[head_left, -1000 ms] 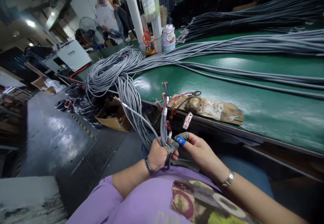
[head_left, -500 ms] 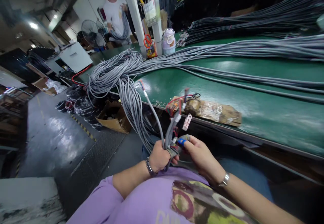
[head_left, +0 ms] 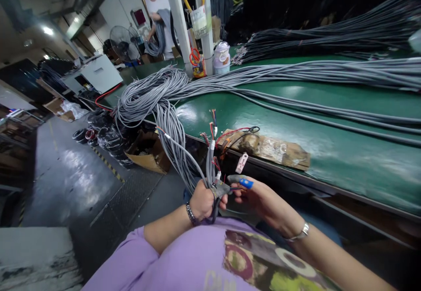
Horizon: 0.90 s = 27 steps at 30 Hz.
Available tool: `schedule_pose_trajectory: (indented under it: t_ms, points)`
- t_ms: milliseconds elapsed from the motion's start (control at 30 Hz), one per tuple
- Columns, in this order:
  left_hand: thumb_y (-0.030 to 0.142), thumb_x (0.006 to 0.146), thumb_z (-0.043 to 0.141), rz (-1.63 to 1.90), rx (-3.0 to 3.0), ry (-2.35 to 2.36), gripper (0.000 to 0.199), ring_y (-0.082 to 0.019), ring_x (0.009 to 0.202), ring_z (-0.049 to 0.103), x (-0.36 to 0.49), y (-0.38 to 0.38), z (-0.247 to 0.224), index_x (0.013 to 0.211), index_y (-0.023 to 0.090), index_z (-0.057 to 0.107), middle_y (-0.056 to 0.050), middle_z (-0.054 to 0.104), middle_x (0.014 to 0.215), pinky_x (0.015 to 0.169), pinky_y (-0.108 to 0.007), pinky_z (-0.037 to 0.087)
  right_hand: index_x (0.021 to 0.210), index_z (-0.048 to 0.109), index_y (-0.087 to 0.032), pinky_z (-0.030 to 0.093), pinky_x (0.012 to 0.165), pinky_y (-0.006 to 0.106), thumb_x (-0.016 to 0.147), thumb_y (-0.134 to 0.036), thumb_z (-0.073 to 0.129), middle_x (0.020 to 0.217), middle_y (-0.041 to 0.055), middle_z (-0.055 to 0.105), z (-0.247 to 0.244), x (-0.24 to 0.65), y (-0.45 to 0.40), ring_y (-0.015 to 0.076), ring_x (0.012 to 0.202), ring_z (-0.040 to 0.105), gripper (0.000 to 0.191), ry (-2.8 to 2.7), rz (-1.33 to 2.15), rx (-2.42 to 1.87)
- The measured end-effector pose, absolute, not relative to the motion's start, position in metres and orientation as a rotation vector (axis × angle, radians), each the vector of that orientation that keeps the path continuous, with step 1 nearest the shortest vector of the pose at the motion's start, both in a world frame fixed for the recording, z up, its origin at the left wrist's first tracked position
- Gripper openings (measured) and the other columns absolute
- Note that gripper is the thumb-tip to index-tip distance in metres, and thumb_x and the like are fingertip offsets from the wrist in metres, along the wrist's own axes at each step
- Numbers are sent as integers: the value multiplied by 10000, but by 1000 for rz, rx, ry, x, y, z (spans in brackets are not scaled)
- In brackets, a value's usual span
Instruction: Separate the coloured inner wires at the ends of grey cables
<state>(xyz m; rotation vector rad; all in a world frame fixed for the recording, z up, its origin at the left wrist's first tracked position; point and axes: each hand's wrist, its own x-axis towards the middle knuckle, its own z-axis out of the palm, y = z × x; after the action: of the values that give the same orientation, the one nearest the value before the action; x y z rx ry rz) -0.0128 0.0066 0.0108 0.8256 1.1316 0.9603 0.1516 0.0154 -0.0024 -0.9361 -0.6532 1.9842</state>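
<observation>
My left hand (head_left: 204,200) is closed round several grey cables (head_left: 209,161) just in front of my body, their stripped ends with coloured wires pointing up. One cable leans away to the left of the others. Beside it on the right, my right hand (head_left: 255,194) has its fingers bent near thin dark wires at my left fingertips; blue tape wraps one finger. Whether those wires are pinched is hard to make out. A large looped bundle of grey cables (head_left: 148,91) lies over the table edge and hangs down to the left of my hands.
The green table (head_left: 329,120) carries long grey cables, dark cables at the back and a taped board (head_left: 276,148) at its edge. A cardboard box (head_left: 148,155) sits on the floor at left. Another person (head_left: 161,1) holds cables behind a white post.
My right hand has shifted slightly right, its fingers now more spread. The cable ends in my left hand have moved left, and the lone cable leans further left.
</observation>
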Motion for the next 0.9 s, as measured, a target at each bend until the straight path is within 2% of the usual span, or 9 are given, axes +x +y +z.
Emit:
schedule_pose_trajectory:
  t_ms: [200,300,367,467,533,667,733,833,900]
  points:
    - [448,545,789,832,790,980,412,-74,328,417,-17,25,20,635,146,524,23,507,425,330,-193,304,808,706,-203,514,603,253,764,-521,655,825,51,680,-8,173,34,134,648,589,326,-553,1957,-918]
    - [478,532,784,766,771,917,440,-74,319,401,-13,33,24,675,156,521,30,496,410,320,-188,275,846,684,-200,495,575,254,767,-540,645,830,47,667,1,171,44,133,633,571,352,-667,1991,-858]
    - [477,543,778,753,776,875,435,-75,309,392,-10,37,26,699,157,527,36,488,400,312,-186,262,823,661,-186,451,538,240,739,-521,686,765,25,637,7,165,48,116,589,523,346,-763,1976,-833]
    - [457,541,782,725,783,849,422,-68,296,381,-6,41,27,682,155,523,37,486,397,307,-184,246,690,610,-171,339,468,218,684,-516,738,588,-26,534,8,155,49,84,494,395,368,-869,1677,-981]
    - [441,529,790,697,776,848,420,-63,290,374,-5,44,25,661,157,510,41,479,392,310,-183,245,644,575,-180,311,467,228,689,-568,706,547,-34,505,4,151,49,87,483,365,412,-880,1464,-1087]
    - [398,536,787,638,773,811,389,-63,291,369,-4,50,20,660,157,508,45,472,387,321,-188,251,630,542,-204,345,494,257,747,-660,573,545,-28,480,-3,149,51,115,498,386,472,-841,1575,-1014]
    - [392,543,782,613,774,806,380,-62,290,366,-4,52,17,661,156,509,43,474,390,324,-190,246,630,544,-209,353,502,265,744,-662,573,537,-27,465,-3,148,53,125,505,394,468,-832,1616,-981]
    - [400,550,778,610,776,814,381,-62,285,364,-3,53,15,667,155,512,43,473,390,326,-193,243,609,545,-216,354,496,268,711,-683,595,517,-18,469,-2,145,53,136,503,405,481,-828,1457,-1080]
    - [411,569,768,610,777,804,378,-61,285,363,-2,53,14,713,145,540,45,476,398,325,-194,243,611,558,-216,371,495,269,690,-707,596,520,-10,495,-1,142,54,138,498,424,498,-800,1469,-1075]
